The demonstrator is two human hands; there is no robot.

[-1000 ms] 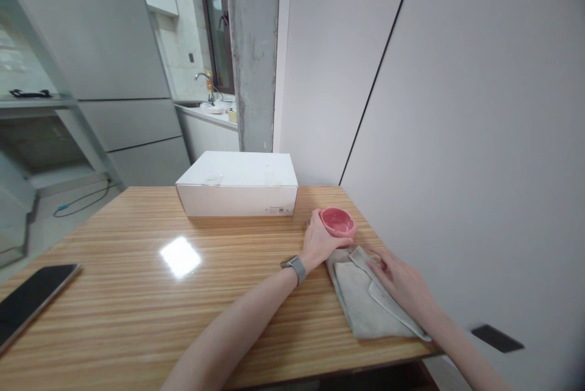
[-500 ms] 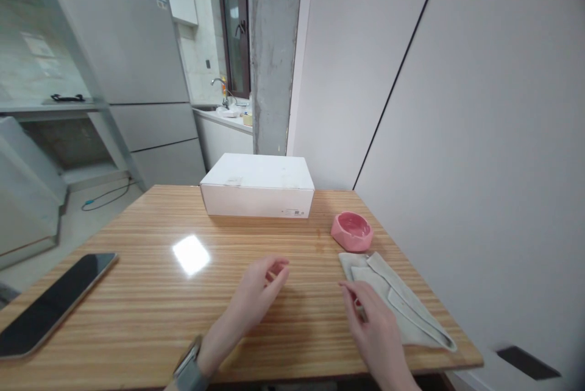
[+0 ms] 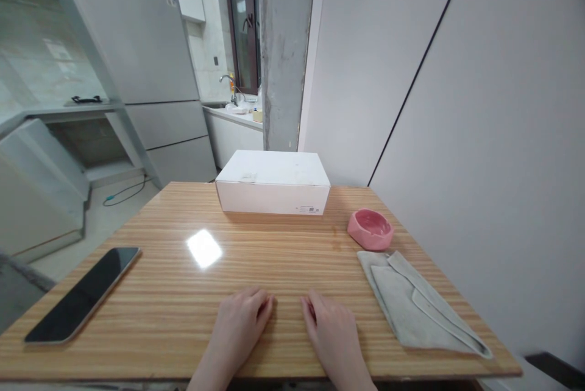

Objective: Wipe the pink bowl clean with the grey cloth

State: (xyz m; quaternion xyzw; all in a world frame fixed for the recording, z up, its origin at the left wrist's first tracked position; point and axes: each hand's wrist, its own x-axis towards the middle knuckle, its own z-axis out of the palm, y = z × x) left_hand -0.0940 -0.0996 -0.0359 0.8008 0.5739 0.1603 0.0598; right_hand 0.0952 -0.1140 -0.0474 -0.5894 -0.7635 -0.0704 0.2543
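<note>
My left hand point(image 3: 241, 324) rests on the wooden table, its fingers curled closed with nothing in them. To its right, a short gap away, my right hand point(image 3: 331, 329) lies on the tabletop in the same loose fist, holding nothing. A folded grey cloth point(image 3: 423, 306) is the thing nearest to my right hand, lying apart from it on the right. Just behind the cloth sits a pink faceted bowl point(image 3: 370, 230). A black smartphone point(image 3: 85, 293) lies flat on the left side of the table, well away from my left hand.
A closed white box point(image 3: 274, 183) stands at the back of the table point(image 3: 283, 257). A white wall point(image 3: 479, 153) runs along the right side. Beyond the table are a grey refrigerator point(image 3: 132, 44), a concrete pillar point(image 3: 287, 56) and a sink counter with a faucet point(image 3: 231, 88).
Both hands have come down and back onto the tabletop, the right one moving left, away from the cloth, and their fingers have curled in. The view has shifted slightly left.
</note>
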